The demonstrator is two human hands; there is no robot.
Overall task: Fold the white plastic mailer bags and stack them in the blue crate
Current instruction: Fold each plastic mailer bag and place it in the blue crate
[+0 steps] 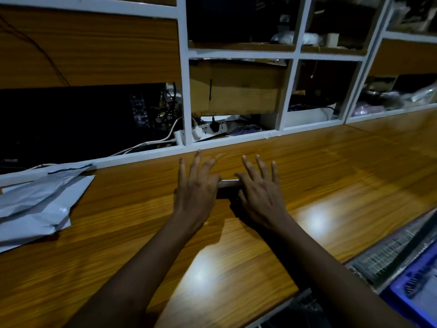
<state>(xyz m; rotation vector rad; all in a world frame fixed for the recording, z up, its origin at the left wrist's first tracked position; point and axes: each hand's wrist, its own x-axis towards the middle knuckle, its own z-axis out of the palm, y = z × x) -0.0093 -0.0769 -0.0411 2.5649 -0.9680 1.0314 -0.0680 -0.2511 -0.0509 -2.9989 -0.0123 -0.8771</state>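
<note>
A small folded white mailer bag [229, 183] lies on the wooden table [331, 174], mostly hidden under my two hands. My left hand [197, 189] presses on its left part with fingers spread and straight. My right hand [261, 192] presses on its right part, fingers also spread. A loose pile of unfolded white mailer bags [35, 204] lies at the table's left edge. The blue crate [411, 292] shows at the bottom right, below the table's edge, with something white inside it.
White-framed shelving [184, 91] runs along the back with a cardboard box [236, 88], a power strip [212, 129] and cables. A wire mesh basket [390, 254] sits beside the blue crate at the right.
</note>
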